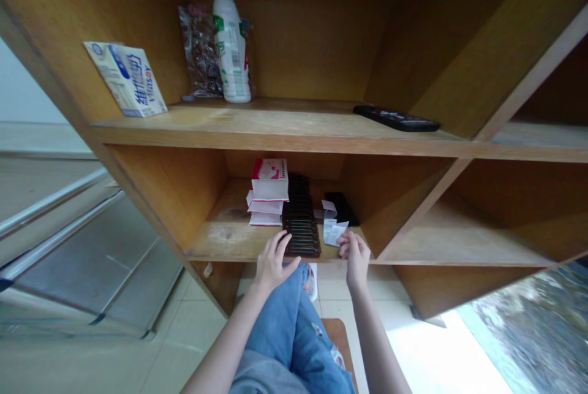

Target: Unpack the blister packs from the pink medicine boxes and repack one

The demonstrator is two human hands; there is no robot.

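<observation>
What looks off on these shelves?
The Vitasoy carton on the upper shelf leans tilted instead of standing square, and crumpled white paper slips lie loose on the lower shelf by the right hand.

Vitasoy on a carton (125,79)
It leans on the shelf (275,127) above the left hand (273,261), with large Chinese characters; the bottle (232,45) label is too small.

The upper wooden shelf (275,135) carries a Vitasoy carton (125,79), green-capped white bottle (231,45), plastic bag (199,54), black remote (395,118); the lower shelf (225,241) carries stacked pink-and-white boxes (269,192), a ribbed black tray (301,216), paper slips (331,225)
</observation>
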